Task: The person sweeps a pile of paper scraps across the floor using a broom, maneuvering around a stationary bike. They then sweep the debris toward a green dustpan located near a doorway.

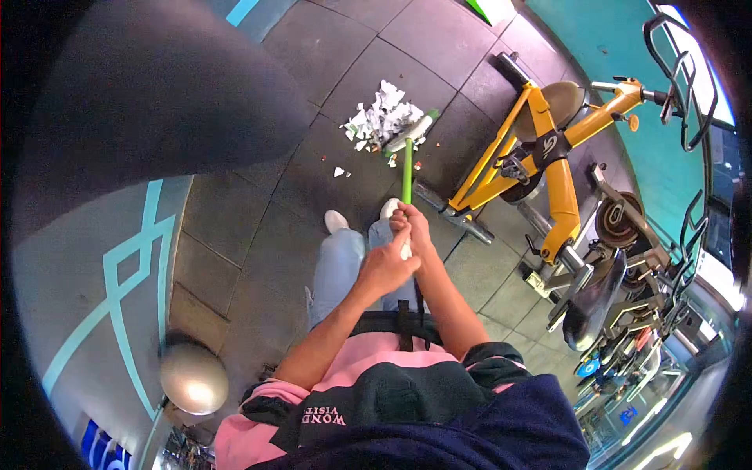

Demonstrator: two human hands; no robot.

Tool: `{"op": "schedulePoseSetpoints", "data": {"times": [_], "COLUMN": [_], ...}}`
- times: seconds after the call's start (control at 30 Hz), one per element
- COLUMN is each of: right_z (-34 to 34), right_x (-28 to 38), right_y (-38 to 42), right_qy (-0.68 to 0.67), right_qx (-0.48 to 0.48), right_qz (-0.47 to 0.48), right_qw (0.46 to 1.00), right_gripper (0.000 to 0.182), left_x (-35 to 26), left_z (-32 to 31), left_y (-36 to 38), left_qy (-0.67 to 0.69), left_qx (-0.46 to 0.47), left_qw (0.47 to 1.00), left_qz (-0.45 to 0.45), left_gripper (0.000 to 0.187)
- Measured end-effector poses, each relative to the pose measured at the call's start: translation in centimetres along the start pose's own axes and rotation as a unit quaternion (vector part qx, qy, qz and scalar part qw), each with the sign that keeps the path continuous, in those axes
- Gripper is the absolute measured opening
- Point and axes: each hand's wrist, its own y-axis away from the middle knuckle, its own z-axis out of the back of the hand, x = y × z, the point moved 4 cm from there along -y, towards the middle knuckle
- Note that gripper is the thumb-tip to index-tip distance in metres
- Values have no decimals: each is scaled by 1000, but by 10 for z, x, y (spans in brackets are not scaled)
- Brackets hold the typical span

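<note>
Broom (407, 168), one, with a green handle and a white-and-green head (411, 133): stands in front of you, handle slanting down and away, head against the near right edge of the scrap pile. Your right hand (411, 225), one: clenched round the handle, the farther of the two from your body. Your left hand (389, 270), one: closed on the same handle, nearer your waist and touching or nearly touching the right, with a pale part of the handle showing beside the fingers. Paper scraps (384, 112), white, many, torn: heaped on the dark tiled floor (305, 168), a loose piece lying apart on your side of the heap, with small reddish bits scattered near. Shoes (336, 222), white, two: on your feet, below the heap. Exercise bike (560, 184), yellow-framed, one: to the right of the broom, with further gym equipment behind it. Ball (193, 378), shiny and pale, one: at lower left, beside a grey wall (78, 290) with teal stripes. Dark form (172, 86), large, blurred, one: at upper left, identity unclear.
</note>
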Motion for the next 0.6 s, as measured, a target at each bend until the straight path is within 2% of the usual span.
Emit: {"op": "schedulePoseSetpoints", "data": {"times": [0.03, 0.13, 0.17, 0.27, 0.3, 0.37, 0.5, 0.53, 0.6], "right_z": [2, 18, 25, 58, 60, 57, 43, 32, 30], "right_x": [-1, 3, 5, 19, 27, 43, 94, 103, 125], "right_y": [12, 43, 49, 37, 33, 20, -14, -8, 1], "right_qy": [4, 65, 71, 87, 90, 13, 73, 46, 128], "right_qx": [2, -71, -72, -116, -117, -91, -23, -5, -17], "right_qz": [-1, 70, 67, 48, 45, -8, -33, -67, -22], "right_qw": [1000, 993, 993, 988, 988, 996, 997, 997, 991], "right_gripper": [16, 13, 13, 11, 11, 13, 23, 24, 19], "left_x": [-3, -8, -8, 5, 5, 1, -20, -31, -43], "left_z": [-6, -18, -24, -45, -48, -54, -70, -75, -89], "left_y": [7, 26, 31, 15, 8, -12, -58, -61, -66], "left_qy": [5, -8, -7, 23, 46, 67, 59, 64, 74], "left_qx": [9, 21, 41, 24, 19, 9, -21, -39, -62], "left_qw": [1000, 999, 999, 999, 998, 997, 998, 997, 995], "left_qz": [-16, -34, -32, -37, -38, -25, -17, -23, -40], "left_gripper": [63, 61, 60, 57, 57, 58, 60, 61, 65]}}
